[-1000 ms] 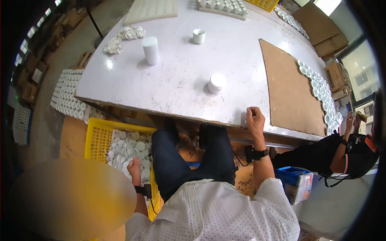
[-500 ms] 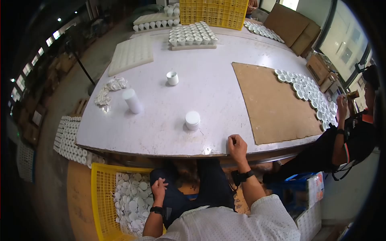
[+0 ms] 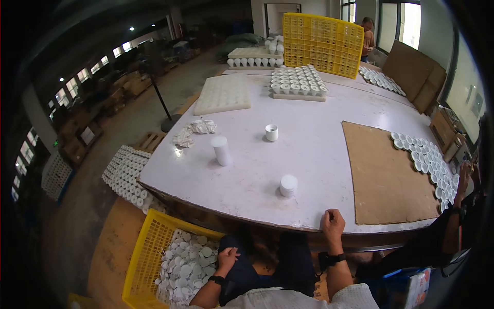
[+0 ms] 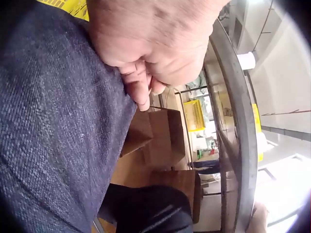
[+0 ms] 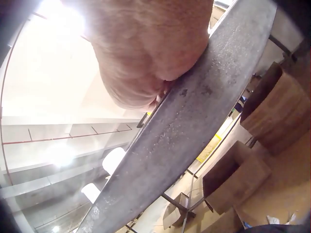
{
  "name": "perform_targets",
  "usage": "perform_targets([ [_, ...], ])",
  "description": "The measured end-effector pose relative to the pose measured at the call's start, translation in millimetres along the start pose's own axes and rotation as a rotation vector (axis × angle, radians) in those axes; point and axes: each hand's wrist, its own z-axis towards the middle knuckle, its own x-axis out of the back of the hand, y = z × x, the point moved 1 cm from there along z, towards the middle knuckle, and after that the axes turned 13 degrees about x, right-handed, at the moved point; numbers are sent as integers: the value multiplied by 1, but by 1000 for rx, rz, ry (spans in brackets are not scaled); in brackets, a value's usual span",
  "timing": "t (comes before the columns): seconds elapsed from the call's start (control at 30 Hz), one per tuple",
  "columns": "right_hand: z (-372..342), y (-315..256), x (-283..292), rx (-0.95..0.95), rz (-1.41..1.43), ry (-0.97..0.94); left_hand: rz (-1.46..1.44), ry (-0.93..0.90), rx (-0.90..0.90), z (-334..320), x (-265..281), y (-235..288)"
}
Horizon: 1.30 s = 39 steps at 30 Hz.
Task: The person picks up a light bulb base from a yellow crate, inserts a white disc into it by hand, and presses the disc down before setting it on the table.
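Observation:
My left hand rests on the left thigh, fingers loosely curled and holding nothing; the left wrist view shows that hand against dark trousers. My right hand lies at the table's front edge, loosely curled; in the right wrist view its fingertips are mostly hidden behind the edge. Nearest to it on the table stands a short stack of white discs. Farther left are a taller white cylinder and a small white cup.
A yellow crate with loose white discs sits left of my legs. Brown board bears rows of white cups at right, beside another person. Behind are a crumpled cloth, a foam tray and an upright yellow crate.
The head view has tilted up, showing more of the far table. My left hand has moved from over the disc crate onto the thigh. The right hand stays at the table edge.

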Motion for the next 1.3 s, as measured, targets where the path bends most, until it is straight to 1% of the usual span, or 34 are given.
perform_targets([
  [0.1,0,0,-2,2,17,42,-41,18,-33,-1,0,2],
  [0.23,2,-4,2,63,-31,7,48,39,-24,-1,1,6],
  [0.27,1,-4,3,48,-40,-6,87,40,-27,-6,1,9],
  [0.33,1,-1,1,-14,16,-23,67,14,1,-1,0,4],
  [0.4,2,-2,1,63,0,9,8,28,-32,0,1,-1],
  [0.5,2,1,-1,28,46,27,-29,27,-24,-2,2,2],
  [0.53,0,2,-1,9,61,32,4,15,-18,-1,4,3],
  [0.6,0,1,0,54,25,51,-18,18,-2,2,4,-1],
  [0.63,0,1,0,32,28,50,0,-10,9,2,4,0],
  [0.73,0,-3,2,-26,30,28,19,-9,-3,-2,9,4],
  [0.8,4,2,7,-175,209,-39,-7,9,6,-1,8,4],
  [0.83,8,5,15,-207,254,-6,16,6,8,-6,8,10],
  [0.87,14,14,25,-192,225,26,29,-10,16,-6,8,9],
  [0.9,23,25,40,-162,125,40,37,-2,5,-7,11,8],
  [0.93,32,39,54,-182,30,116,44,9,-7,-7,14,6],
  [0.97,41,68,67,-133,-106,216,37,6,2,-7,16,4],
  [1.0,52,92,88,-93,-211,263,49,-5,11,-6,18,3],
  [1.03,63,113,112,-104,-371,256,57,7,19,-4,20,2],
  [1.1,81,158,158,-240,-513,332,60,18,33,-6,17,7],
  [1.17,86,210,199,-268,-885,372,61,22,49,-5,16,6],
  [1.23,90,237,229,-541,-837,446,77,28,70,-4,15,7],
  [1.27,92,238,235,-546,-841,441,83,28,75,-3,14,8],
  [1.3,92,237,243,-658,-931,462,112,26,78,-3,13,9],
])
